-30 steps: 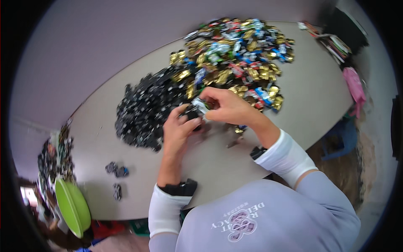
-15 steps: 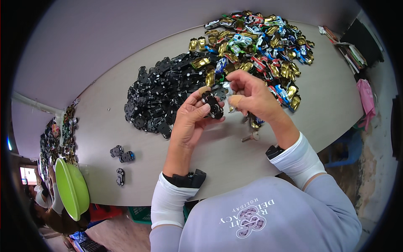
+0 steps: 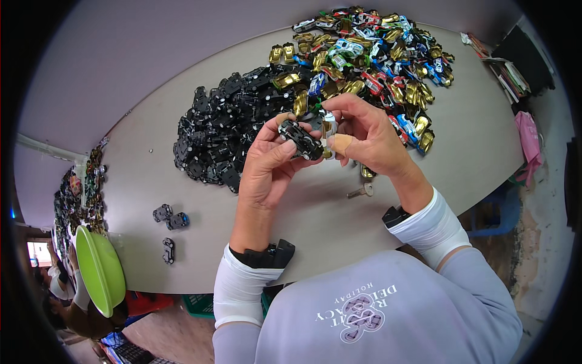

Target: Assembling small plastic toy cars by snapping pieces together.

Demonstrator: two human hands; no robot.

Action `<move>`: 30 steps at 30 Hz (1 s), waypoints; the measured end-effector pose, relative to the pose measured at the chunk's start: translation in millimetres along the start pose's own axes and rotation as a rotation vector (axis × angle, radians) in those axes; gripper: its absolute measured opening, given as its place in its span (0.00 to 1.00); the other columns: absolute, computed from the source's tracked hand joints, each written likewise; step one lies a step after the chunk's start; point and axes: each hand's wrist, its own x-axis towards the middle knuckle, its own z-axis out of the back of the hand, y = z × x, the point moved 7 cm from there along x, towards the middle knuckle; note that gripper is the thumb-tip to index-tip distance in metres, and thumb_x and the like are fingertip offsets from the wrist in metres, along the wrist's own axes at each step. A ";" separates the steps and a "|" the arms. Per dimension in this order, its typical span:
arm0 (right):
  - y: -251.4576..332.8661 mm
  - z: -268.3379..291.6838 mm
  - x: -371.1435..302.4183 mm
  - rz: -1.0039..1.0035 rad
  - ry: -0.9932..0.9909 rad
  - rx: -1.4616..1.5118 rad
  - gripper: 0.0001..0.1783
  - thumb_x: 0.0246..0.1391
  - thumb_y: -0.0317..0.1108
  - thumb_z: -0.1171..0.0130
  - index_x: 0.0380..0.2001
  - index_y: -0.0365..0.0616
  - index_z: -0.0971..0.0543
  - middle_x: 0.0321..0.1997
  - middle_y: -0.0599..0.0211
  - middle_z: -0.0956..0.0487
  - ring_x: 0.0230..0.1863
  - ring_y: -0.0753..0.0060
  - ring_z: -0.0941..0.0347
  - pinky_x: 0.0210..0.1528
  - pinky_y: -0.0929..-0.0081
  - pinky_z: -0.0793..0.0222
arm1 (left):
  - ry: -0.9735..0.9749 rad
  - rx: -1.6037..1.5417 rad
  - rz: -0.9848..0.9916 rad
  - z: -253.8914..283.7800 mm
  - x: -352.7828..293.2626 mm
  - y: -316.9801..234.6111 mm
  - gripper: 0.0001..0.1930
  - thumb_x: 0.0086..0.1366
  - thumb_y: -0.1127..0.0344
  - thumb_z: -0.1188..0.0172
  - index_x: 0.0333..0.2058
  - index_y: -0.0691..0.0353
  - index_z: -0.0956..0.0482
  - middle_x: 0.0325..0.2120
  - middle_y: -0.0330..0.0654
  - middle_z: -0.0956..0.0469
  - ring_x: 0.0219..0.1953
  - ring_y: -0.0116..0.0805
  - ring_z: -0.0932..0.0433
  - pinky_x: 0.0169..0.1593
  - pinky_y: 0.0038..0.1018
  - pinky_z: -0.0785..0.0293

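Note:
My left hand [image 3: 265, 165] is closed on a black toy car chassis [image 3: 301, 141] with small wheels, held tilted between thumb and fingers above the table. Close beside it, my right hand [image 3: 373, 138] pinches a shiny, pale toy car body shell [image 3: 329, 125] between thumb and fingertips. The fingers partly cover this shell, and I cannot tell whether it touches the chassis. Behind my left hand spreads a heap of black chassis [image 3: 212, 130]. Beyond my right hand lies a pile of gold and coloured car shells [image 3: 364, 51]. A metal key-shaped piece [image 3: 360, 191] rests below my right hand.
Several assembled-looking small cars [image 3: 168, 249] lie on the table [image 3: 206, 242] at the left. A green basin [image 3: 100, 270] stands at the left edge, near another person and a further heap of parts [image 3: 79, 191]. Papers [image 3: 509, 82] and a pink bag [image 3: 529, 145] are at the right.
The black chassis has turned in my left hand and shows more of its length. My right hand has brought the shell closer beside it. The whole view has shifted slightly.

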 end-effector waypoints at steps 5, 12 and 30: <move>1.1 3.9 -0.6 0.057 -0.034 0.089 0.22 0.44 0.22 0.43 0.46 0.41 0.30 0.34 0.69 0.28 0.25 0.87 0.31 0.22 0.86 0.32 | 0.018 -0.008 -0.024 -2.9 -1.0 -2.8 0.24 0.51 0.74 0.38 0.49 0.62 0.34 0.41 0.47 0.26 0.46 0.42 0.25 0.44 0.42 0.21; 17.5 -5.5 -6.4 0.184 -0.041 -0.207 0.18 0.42 0.21 0.43 0.41 0.41 0.29 0.25 0.77 0.30 0.24 0.91 0.37 0.25 0.89 0.38 | 0.015 0.024 -0.039 -5.3 -3.1 -3.2 0.24 0.52 0.76 0.39 0.49 0.63 0.34 0.40 0.47 0.26 0.45 0.43 0.24 0.44 0.42 0.22; 20.4 -17.6 -6.2 0.329 -0.043 -0.513 0.17 0.40 0.21 0.42 0.38 0.39 0.28 0.26 0.68 0.30 0.18 0.82 0.36 0.19 0.83 0.39 | -0.069 0.196 -0.038 -11.0 -8.7 -0.8 0.21 0.51 0.80 0.40 0.47 0.68 0.29 0.37 0.44 0.24 0.38 0.32 0.23 0.40 0.31 0.19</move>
